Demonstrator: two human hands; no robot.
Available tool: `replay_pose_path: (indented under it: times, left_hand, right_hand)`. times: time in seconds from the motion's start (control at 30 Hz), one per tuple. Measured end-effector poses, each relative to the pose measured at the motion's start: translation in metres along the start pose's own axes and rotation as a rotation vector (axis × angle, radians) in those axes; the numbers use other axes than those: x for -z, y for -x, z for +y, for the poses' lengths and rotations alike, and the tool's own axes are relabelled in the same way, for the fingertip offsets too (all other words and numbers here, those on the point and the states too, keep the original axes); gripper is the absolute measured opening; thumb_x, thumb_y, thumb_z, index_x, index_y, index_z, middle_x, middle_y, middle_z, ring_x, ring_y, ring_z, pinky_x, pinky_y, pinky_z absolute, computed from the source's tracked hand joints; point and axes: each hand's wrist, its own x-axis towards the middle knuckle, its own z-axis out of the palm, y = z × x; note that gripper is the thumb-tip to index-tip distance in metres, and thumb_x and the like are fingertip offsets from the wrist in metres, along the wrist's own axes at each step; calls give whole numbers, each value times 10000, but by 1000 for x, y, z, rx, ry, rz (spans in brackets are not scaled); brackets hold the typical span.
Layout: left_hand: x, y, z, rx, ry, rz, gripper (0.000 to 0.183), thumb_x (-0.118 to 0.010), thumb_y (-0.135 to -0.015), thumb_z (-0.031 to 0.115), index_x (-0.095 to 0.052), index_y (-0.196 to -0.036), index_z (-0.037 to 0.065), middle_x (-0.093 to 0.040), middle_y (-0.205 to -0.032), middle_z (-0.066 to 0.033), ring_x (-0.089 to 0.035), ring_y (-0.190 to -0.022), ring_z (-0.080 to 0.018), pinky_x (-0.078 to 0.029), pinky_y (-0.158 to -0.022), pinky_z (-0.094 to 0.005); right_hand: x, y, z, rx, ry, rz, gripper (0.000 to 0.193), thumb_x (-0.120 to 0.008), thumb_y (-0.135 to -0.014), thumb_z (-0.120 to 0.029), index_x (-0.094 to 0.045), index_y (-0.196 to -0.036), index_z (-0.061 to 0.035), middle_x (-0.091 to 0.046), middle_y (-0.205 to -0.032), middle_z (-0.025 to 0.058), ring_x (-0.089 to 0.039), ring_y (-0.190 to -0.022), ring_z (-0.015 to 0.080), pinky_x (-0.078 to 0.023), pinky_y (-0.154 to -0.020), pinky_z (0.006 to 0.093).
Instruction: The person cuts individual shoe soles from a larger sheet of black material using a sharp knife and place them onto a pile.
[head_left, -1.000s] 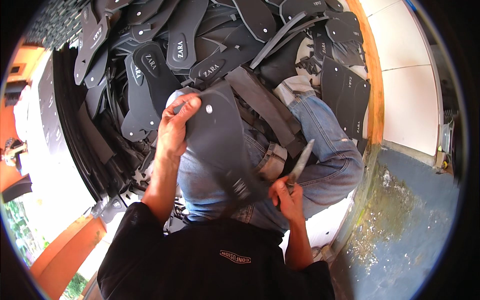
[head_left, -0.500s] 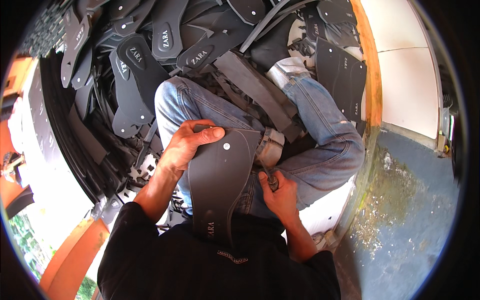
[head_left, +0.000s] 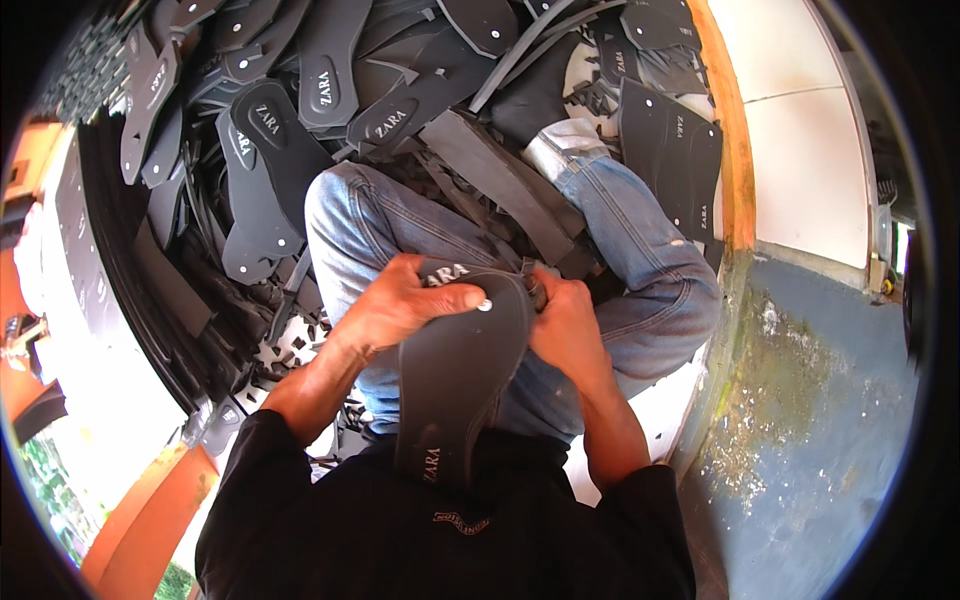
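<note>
A black foam sole (head_left: 455, 380) with pale lettering and a small white dot lies lengthwise over my lap, its near end against my black shirt. My left hand (head_left: 390, 312) clamps its far left side, thumb on top beside the dot, the other fingers hidden underneath. Lettering also shows on black foam at the far edge, beyond the thumb. My right hand (head_left: 572, 325) is closed around a knife (head_left: 538, 292) at the sole's far right edge. Only part of the handle shows; I cannot make out the blade.
Many cut black soles (head_left: 268, 145) and offcut strips (head_left: 505, 185) are heaped beyond my crossed, jeans-clad legs (head_left: 640, 250). Stacked black sheets (head_left: 150, 270) stand at the left. A wooden edge (head_left: 735, 130) runs along the right, beside a stained grey floor (head_left: 800, 390).
My right hand has moved away from me with the knife, up to the sole's far right edge. The sole has shifted slightly right, and my left hand has moved right with it.
</note>
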Motion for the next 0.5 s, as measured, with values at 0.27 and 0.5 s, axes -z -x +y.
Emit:
replay_pose_path:
  times: [0.27, 0.5]
  left_hand:
    - [-13, -2, -11, -43, 48, -164, 451, -710, -792, 245, -582, -1123, -34, -644, -998, -86, -602, -861, -129, -475, -781, -251]
    - [-13, -50, -38, -157, 730, 8, 287, -592, -880, 228, -541, -1037, -7, -643, -909, -120, -637, -754, -203, -527, -595, -294]
  right_hand:
    - [42, -11, 3, -486, -1028, -218, 180, -586, -854, -145, -610, -804, 27, -560, -609, 31, -436, -459, 61, -320, -417, 228]
    - [44, -12, 0, -324, -923, 370, 135, -623, -853, -146, -600, -810, -20, -541, -633, -3, -456, -475, 66, -333, -423, 200]
